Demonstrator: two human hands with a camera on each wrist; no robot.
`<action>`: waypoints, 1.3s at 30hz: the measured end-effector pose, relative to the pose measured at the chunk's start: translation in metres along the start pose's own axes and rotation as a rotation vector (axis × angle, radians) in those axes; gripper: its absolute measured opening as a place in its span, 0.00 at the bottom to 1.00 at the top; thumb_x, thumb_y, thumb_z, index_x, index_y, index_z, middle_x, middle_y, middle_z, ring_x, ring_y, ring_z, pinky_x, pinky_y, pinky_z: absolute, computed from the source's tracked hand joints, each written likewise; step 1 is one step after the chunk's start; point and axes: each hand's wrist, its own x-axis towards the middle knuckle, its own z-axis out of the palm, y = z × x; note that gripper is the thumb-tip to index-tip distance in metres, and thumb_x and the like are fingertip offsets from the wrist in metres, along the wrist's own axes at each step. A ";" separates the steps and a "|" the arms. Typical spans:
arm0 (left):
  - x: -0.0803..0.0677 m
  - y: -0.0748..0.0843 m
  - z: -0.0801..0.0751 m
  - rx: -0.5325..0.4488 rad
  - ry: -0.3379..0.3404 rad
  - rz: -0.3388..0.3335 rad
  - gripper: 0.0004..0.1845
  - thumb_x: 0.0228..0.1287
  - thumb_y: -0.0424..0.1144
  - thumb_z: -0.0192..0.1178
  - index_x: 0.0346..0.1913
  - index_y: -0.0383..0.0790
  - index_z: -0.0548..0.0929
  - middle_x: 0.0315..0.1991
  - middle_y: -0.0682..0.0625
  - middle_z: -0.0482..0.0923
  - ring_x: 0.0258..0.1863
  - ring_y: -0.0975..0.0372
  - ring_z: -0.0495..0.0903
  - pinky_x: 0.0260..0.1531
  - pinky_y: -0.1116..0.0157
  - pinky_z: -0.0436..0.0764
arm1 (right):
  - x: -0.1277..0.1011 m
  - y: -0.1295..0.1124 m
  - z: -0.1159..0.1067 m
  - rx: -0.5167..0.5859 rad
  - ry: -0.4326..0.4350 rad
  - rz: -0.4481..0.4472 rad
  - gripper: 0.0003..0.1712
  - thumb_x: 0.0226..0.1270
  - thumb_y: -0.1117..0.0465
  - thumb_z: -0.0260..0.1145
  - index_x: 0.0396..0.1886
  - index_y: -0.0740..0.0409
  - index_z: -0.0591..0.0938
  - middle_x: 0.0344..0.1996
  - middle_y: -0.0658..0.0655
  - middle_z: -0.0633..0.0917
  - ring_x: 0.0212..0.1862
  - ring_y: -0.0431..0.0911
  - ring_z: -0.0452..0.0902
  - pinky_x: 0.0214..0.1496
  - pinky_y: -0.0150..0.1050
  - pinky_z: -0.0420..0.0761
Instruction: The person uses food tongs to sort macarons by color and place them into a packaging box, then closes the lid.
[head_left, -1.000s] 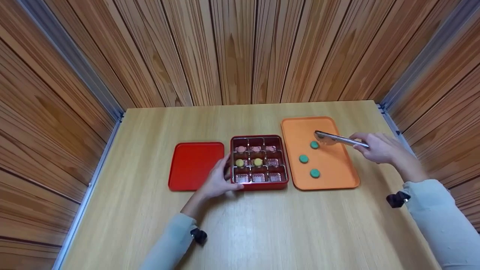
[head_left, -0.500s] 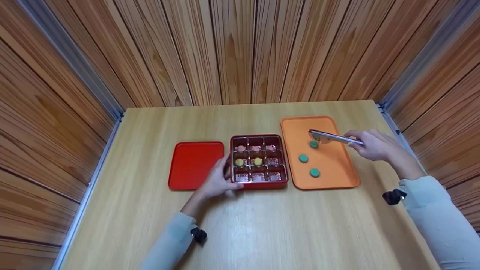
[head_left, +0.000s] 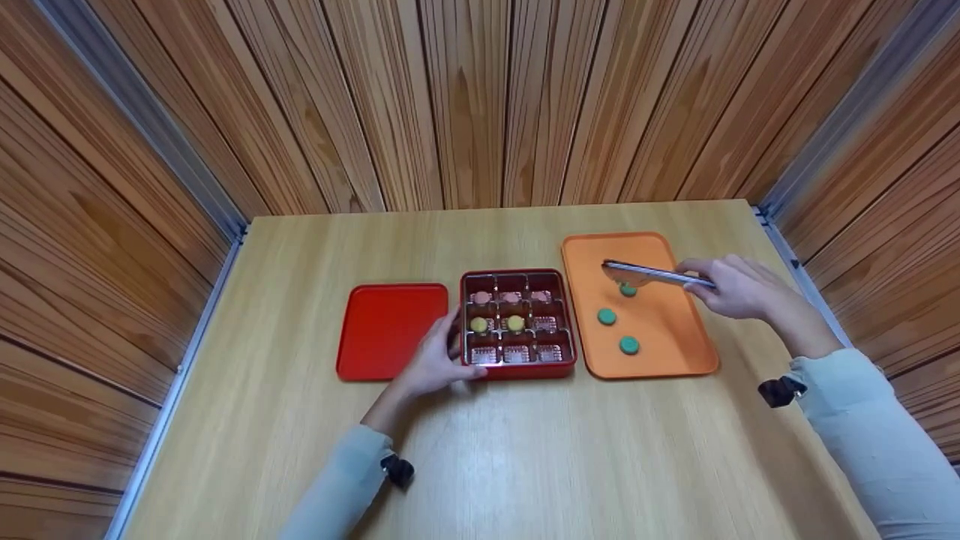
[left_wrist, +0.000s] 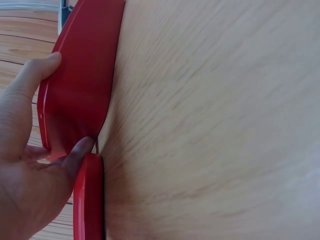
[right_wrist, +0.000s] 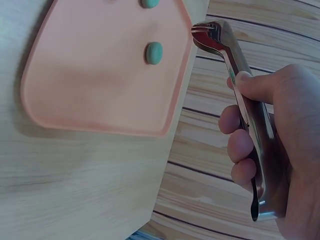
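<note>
My left hand (head_left: 433, 360) grips the left front corner of a red divided box (head_left: 536, 371), thumb at its front and fingers along its left side. Pink macarons (head_left: 511, 298) sit in the back row, two yellow macarons (head_left: 516, 324) in the middle row. My right hand (head_left: 739, 286) holds metal tongs (head_left: 656, 273) above an orange tray (head_left: 675, 352). Their tips (right_wrist: 212, 36) lie close together in the right wrist view; I cannot tell whether anything is between them. Green macarons (head_left: 629, 346) lie on the tray, one partly behind the tongs.
A flat red lid (head_left: 390, 330) lies just left of the box, near my left fingers. The orange tray stands close to the box's right side. Wooden panels (head_left: 472, 112) enclose the table (head_left: 487, 465) at the back and both sides.
My right hand has moved a little left and slightly away from me, carrying the tongs further left over the tray. My left hand and the box have stayed in place.
</note>
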 end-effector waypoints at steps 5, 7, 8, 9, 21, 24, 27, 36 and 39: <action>0.000 -0.001 -0.002 0.039 0.000 0.016 0.69 0.55 0.39 0.89 0.93 0.40 0.53 0.85 0.33 0.64 0.87 0.40 0.64 0.91 0.41 0.63 | 0.002 -0.012 -0.004 -0.019 -0.020 -0.007 0.19 0.85 0.60 0.65 0.69 0.57 0.86 0.22 0.49 0.75 0.17 0.42 0.63 0.19 0.31 0.59; 0.001 -0.001 -0.002 0.052 0.002 0.020 0.69 0.55 0.40 0.89 0.93 0.41 0.53 0.84 0.33 0.65 0.86 0.40 0.64 0.91 0.40 0.62 | 0.003 -0.017 -0.004 -0.026 -0.024 -0.014 0.19 0.85 0.59 0.65 0.69 0.57 0.86 0.21 0.48 0.73 0.17 0.42 0.62 0.19 0.31 0.58; 0.001 -0.001 -0.002 0.054 0.003 0.020 0.69 0.55 0.40 0.89 0.93 0.41 0.53 0.84 0.33 0.65 0.86 0.40 0.64 0.91 0.39 0.62 | 0.004 -0.019 -0.004 -0.029 -0.025 -0.020 0.19 0.85 0.59 0.65 0.69 0.57 0.86 0.20 0.48 0.73 0.17 0.42 0.61 0.19 0.30 0.58; 0.001 -0.001 -0.002 0.053 0.004 0.015 0.69 0.55 0.40 0.89 0.93 0.42 0.53 0.84 0.33 0.65 0.87 0.40 0.64 0.91 0.40 0.62 | 0.004 -0.021 -0.004 -0.031 -0.026 -0.026 0.19 0.85 0.59 0.66 0.69 0.57 0.86 0.20 0.47 0.72 0.17 0.42 0.61 0.20 0.30 0.58; 0.000 -0.001 -0.002 0.021 -0.006 -0.010 0.69 0.56 0.42 0.89 0.93 0.44 0.52 0.88 0.35 0.61 0.89 0.40 0.60 0.91 0.40 0.63 | 0.010 -0.049 -0.002 -0.047 -0.029 -0.074 0.19 0.86 0.57 0.66 0.69 0.55 0.86 0.19 0.46 0.71 0.16 0.41 0.60 0.20 0.29 0.56; 0.000 -0.001 -0.002 0.025 -0.008 -0.013 0.69 0.57 0.42 0.88 0.94 0.44 0.52 0.88 0.36 0.61 0.89 0.40 0.60 0.91 0.40 0.63 | 0.012 -0.056 -0.001 -0.055 -0.016 -0.098 0.19 0.85 0.57 0.67 0.68 0.55 0.87 0.18 0.46 0.71 0.16 0.40 0.59 0.20 0.28 0.55; 0.000 -0.002 -0.002 0.012 -0.008 -0.009 0.68 0.57 0.42 0.88 0.93 0.43 0.52 0.87 0.35 0.61 0.88 0.40 0.62 0.90 0.40 0.65 | 0.014 -0.063 0.002 -0.070 -0.005 -0.120 0.18 0.84 0.58 0.68 0.67 0.54 0.88 0.18 0.46 0.73 0.16 0.39 0.57 0.20 0.28 0.53; 0.001 -0.003 -0.001 -0.029 -0.015 0.004 0.69 0.57 0.39 0.88 0.93 0.42 0.51 0.86 0.34 0.61 0.88 0.41 0.63 0.85 0.44 0.74 | 0.022 -0.080 0.010 -0.096 -0.002 -0.165 0.17 0.82 0.60 0.70 0.66 0.54 0.89 0.20 0.47 0.78 0.16 0.40 0.57 0.20 0.29 0.54; 0.001 -0.003 -0.001 -0.023 -0.016 0.002 0.69 0.56 0.39 0.88 0.93 0.42 0.51 0.87 0.34 0.61 0.88 0.41 0.64 0.86 0.44 0.73 | 0.024 -0.083 0.013 -0.102 -0.001 -0.188 0.18 0.82 0.60 0.69 0.66 0.54 0.89 0.20 0.47 0.78 0.16 0.39 0.56 0.21 0.29 0.53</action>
